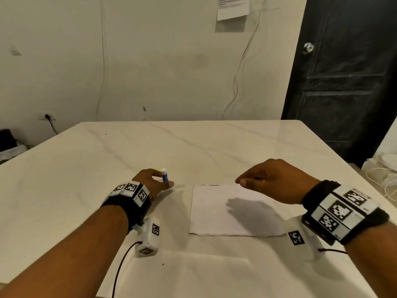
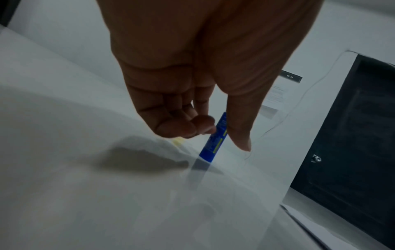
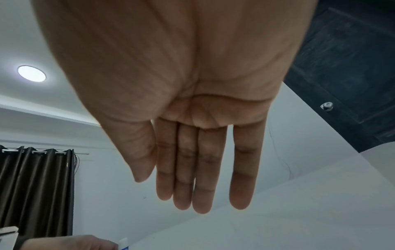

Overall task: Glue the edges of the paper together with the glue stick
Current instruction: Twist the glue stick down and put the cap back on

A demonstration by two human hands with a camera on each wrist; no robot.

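Head view shows my left hand (image 1: 150,182) at the glue stick (image 1: 164,175), which stands upright on the desk (image 1: 193,145), just left of the paper (image 1: 214,220). In the left wrist view the thumb and the curled fingers (image 2: 186,128) are at both sides of the blue tube (image 2: 213,143); they seem to pinch it, but its foot is on the desk surface. My right hand (image 1: 277,181) hovers over the far edge of the paper, fingers straight and relaxed, and it holds nothing, touches nothing. I judge the step is to take up the stick. To do it well I should grip low on the tube, lift it straight so it does not tip, and bring the right hand down flat on the sheet to keep it from sliding under the glue
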